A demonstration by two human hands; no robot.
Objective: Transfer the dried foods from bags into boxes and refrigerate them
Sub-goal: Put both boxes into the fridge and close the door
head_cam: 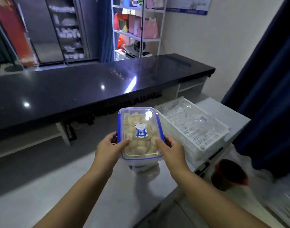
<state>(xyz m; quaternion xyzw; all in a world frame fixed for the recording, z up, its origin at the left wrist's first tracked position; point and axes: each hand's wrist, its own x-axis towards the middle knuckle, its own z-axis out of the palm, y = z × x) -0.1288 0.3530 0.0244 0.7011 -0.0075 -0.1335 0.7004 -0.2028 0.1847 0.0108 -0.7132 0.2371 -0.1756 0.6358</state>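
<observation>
Glossy black stone counter (91,89) is stretching across the room from nine to two o'clock. Behind it, at eleven o'clock, a tall steel refrigerator with a glass door (47,30) is standing well apart from the person. Nearer, a pale white worktop (75,186) is lying under the arms.

At the centre, the person is holding a clear rectangular plastic box (137,122) with a blue-rimmed lid, filled with pale, knobbly dried food pieces (132,124). The left hand (108,148) is gripping the box's nine o'clock side and the right hand (172,148) its three o'clock side. On both hands the fingers are curling round the blue side latches while the thumbs (124,142) are lying on the lid. Whether the box is resting on the worktop or hanging just above it cannot be told.

Just beside the box, at two o'clock, a white perforated plastic basket (211,142) is holding crumpled clear bags (187,116).

The step appears to be sealing the lid before carrying the box to the refrigerator. To do it well, the person should be pressing the lid flat with both thumbs, snapping opposite latches evenly so no corner lifts, and checking all four sides. The box should be travelling level, gripped by its body rather than by the lid alone.
</observation>
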